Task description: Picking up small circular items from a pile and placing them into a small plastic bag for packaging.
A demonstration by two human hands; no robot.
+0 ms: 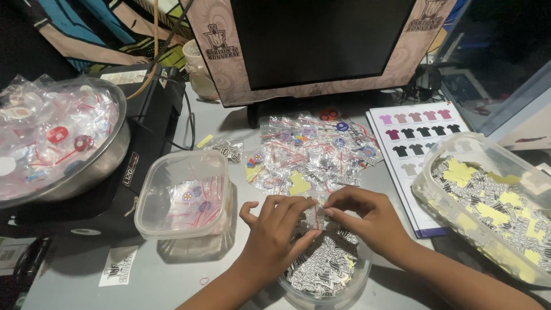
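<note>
My left hand (276,229) and my right hand (363,217) meet over a round clear tub (325,275) of black-and-white printed cards. Together they pinch a small clear plastic bag with a red strip (316,217) between the fingertips. Just beyond my hands lies a heap of small filled clear bags (310,152) holding round pins and cards. A square clear container (185,194) with a few filled bags stands to the left of my left hand.
A metal bowl (112,152) heaped with filled bags rests on a black machine (150,115) at the left. A large clear tub (453,212) of cards and yellow slips sits at the right, partly on a shirt colour chart (410,138). A monitor (313,43) stands behind.
</note>
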